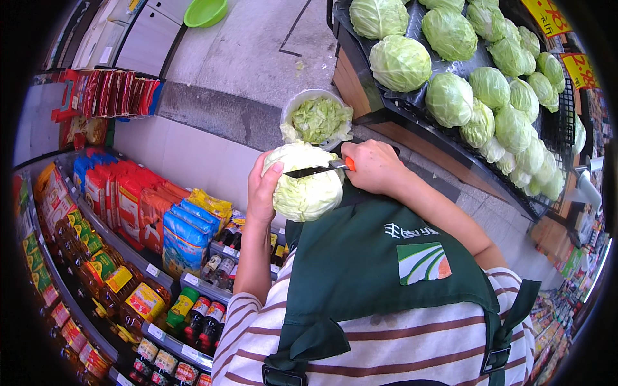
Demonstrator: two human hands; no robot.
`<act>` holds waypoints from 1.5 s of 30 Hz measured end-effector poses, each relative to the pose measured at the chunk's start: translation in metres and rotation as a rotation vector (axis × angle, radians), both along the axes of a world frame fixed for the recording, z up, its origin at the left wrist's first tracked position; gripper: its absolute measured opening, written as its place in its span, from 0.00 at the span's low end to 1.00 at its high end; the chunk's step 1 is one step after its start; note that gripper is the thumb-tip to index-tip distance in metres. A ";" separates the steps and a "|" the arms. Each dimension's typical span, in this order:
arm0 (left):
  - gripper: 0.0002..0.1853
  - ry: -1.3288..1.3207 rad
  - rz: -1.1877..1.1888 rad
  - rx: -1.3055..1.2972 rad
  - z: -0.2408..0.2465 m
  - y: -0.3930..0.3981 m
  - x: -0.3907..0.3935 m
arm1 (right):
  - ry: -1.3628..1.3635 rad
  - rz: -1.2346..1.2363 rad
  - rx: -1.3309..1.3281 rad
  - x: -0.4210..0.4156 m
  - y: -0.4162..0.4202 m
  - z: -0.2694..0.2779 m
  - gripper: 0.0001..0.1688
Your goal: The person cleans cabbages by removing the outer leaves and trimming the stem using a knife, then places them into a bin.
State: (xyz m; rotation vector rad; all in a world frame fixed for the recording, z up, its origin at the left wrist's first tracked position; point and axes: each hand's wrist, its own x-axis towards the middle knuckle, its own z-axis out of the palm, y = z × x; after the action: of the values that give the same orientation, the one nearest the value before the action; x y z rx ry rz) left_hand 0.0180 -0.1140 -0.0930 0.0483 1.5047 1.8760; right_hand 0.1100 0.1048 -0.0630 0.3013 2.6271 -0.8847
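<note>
A pale green cabbage (309, 200) is held in front of my dark green apron. My left hand (263, 186) grips it from the left side, thumb on the near top. In my right hand (374, 164) is a knife (314, 170) with an orange and dark handle. Its dark blade lies across the middle of the cabbage; I cannot tell how deep it has gone in. Just beyond the cabbage, a white bucket (288, 113) on the floor holds loose cabbage leaves (321, 118).
To the right, a black display stand (410, 26) with wood-look sides carries several whole cabbages (400, 62). Shelves at the left hold bagged goods (186, 239), bottles of oil (145, 304) and sauce bottles (198, 316). A green basin (205, 13) sits on the floor farther off.
</note>
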 end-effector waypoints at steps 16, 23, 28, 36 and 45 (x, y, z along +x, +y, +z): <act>0.28 0.011 0.040 0.010 0.000 -0.007 0.009 | -0.180 -0.230 0.311 0.014 0.053 -0.056 0.11; 0.30 0.005 0.011 0.032 0.001 -0.008 0.006 | 0.220 0.032 0.097 -0.006 0.038 0.025 0.08; 0.27 0.047 -0.007 0.045 0.009 0.002 0.003 | 0.261 0.143 -0.041 0.004 0.008 0.038 0.08; 0.27 0.179 -0.050 -0.048 0.019 0.009 0.002 | 0.073 -0.078 0.178 0.010 -0.001 0.024 0.11; 0.27 0.071 0.019 0.012 0.014 0.007 0.004 | -0.054 -0.103 0.115 0.014 0.032 0.021 0.13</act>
State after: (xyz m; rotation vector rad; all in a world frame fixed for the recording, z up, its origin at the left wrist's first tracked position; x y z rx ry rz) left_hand 0.0224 -0.1072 -0.0788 0.1077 1.5466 1.9164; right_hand 0.1244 0.1367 -0.0420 0.4876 2.6374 -0.7474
